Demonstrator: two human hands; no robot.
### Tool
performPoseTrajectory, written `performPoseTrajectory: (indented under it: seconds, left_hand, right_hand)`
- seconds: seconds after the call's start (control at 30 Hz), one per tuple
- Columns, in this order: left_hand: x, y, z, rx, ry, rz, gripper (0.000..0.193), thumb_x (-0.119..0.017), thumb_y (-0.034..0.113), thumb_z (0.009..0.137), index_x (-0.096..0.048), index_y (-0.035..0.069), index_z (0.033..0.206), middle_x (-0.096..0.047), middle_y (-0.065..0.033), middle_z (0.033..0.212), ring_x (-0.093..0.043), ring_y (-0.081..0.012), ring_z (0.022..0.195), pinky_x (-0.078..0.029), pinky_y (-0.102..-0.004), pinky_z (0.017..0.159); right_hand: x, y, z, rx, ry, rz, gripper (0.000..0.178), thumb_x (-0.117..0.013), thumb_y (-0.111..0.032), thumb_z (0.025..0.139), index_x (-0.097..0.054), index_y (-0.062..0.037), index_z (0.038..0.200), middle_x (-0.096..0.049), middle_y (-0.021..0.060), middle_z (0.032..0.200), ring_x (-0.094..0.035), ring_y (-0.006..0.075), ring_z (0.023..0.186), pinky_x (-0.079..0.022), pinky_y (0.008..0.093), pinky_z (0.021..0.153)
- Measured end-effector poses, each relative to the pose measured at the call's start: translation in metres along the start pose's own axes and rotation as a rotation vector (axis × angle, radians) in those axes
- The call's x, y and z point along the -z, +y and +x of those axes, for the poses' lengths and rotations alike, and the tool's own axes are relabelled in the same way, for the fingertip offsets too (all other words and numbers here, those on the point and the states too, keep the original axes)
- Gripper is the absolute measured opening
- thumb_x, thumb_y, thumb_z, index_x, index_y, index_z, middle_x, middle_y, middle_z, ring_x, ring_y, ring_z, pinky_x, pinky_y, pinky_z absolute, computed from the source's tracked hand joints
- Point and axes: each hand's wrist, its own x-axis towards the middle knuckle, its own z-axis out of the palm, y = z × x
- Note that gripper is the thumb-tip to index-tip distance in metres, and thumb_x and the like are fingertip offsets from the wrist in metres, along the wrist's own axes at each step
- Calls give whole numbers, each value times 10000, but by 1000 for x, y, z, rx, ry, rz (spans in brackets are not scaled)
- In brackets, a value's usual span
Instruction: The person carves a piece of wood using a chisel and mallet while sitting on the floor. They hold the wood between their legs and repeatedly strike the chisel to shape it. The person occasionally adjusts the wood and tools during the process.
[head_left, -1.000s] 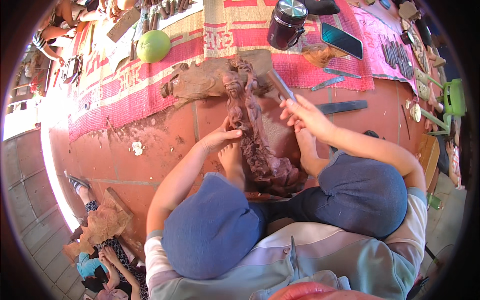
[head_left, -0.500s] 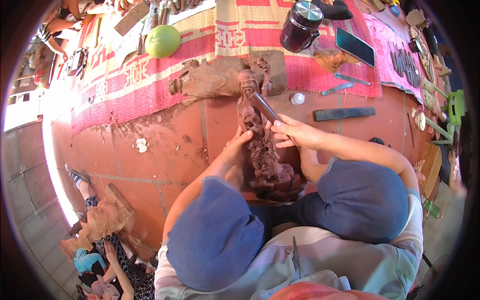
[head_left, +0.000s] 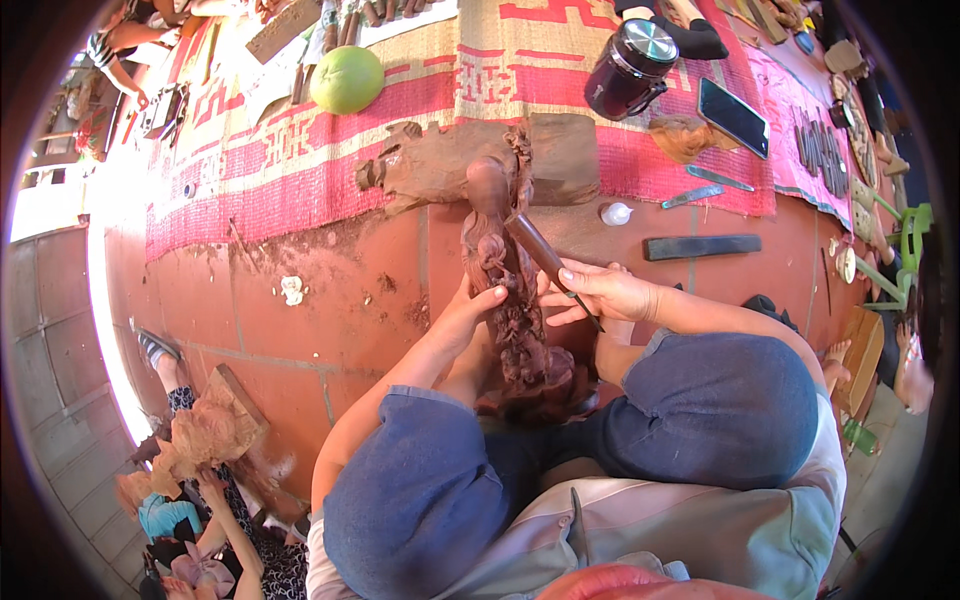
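Statue: the dark brown carved figure [head_left: 495, 260] is standing at a lean between the person's knees, its base sitting low by the lap and its rounded head reaching in front of the log.
Left hand: the left hand [head_left: 470, 318] is gripping the statue's left side, the thumb lying across the carving and the fingers mostly hiding behind it.
Right hand: the right hand [head_left: 605, 292] is clamping a slim tool between thumb and fingers.
Tool: its brown handle [head_left: 535, 248] is slanting up across the statue's right edge, the thin shaft pointing down toward the lap; whether the handle is touching the carving, I cannot tell.
Log: a rough log [head_left: 440, 165] is lying behind the statue, partly on the red-and-straw mat [head_left: 420, 100].
Tiled floor: a white bottle [head_left: 616, 213] and a dark bar [head_left: 702, 247] are lying right of the statue.
Mat's far side: a green fruit [head_left: 346, 80] is sitting left, a dark flask [head_left: 625, 80] right, and a phone [head_left: 733, 118] is resting against a wood lump [head_left: 680, 140].
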Motion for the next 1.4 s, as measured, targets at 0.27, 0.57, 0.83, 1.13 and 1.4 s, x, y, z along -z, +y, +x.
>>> performPoseTrajectory:
  seconds: [0.27,0.57,0.83,1.13,1.4]
  left_hand:
    - [4,-3,6,0,-10,-112,738,-756,200,778,-325,35,1355,-485,-89,1281,-448,-203,1199,-320,-362,1051]
    - [4,8,8,58,-48,15,821,-785,234,764,-289,36,1387,-473,-95,1303,-432,-203,1227,-333,-368,1052]
    - [24,23,6,143,-75,391,860,-716,398,820,-226,53,1436,-486,-96,1269,-499,-195,1140,-430,-337,941]
    - [3,115,-20,-204,-79,694,838,-680,358,850,-188,93,1475,-357,-168,1377,-493,-243,1123,-441,-360,940]
    - [16,46,26,201,-266,126,910,-719,388,797,-163,156,1480,-327,-83,1431,-375,-283,1282,-321,-449,1058]
  right_hand:
    - [10,-3,10,-105,-9,-58,397,-455,-426,973,-490,-130,1234,-453,34,1259,-316,266,1350,-362,443,1046]
    - [16,-8,6,-155,6,-67,424,-482,-401,965,-494,-76,1236,-478,37,1204,-413,192,1265,-408,426,1019]
    - [2,-4,12,-160,74,-256,450,-479,-445,959,-532,-69,1201,-509,38,1188,-439,165,1219,-442,404,972]
    - [-44,-98,-19,80,315,-712,336,-505,-403,960,-559,-90,1069,-556,-42,729,-486,28,576,-398,188,522]
    - [-55,-72,-25,222,267,-500,352,-525,-363,961,-538,-86,1178,-590,-15,855,-521,41,708,-461,198,604]
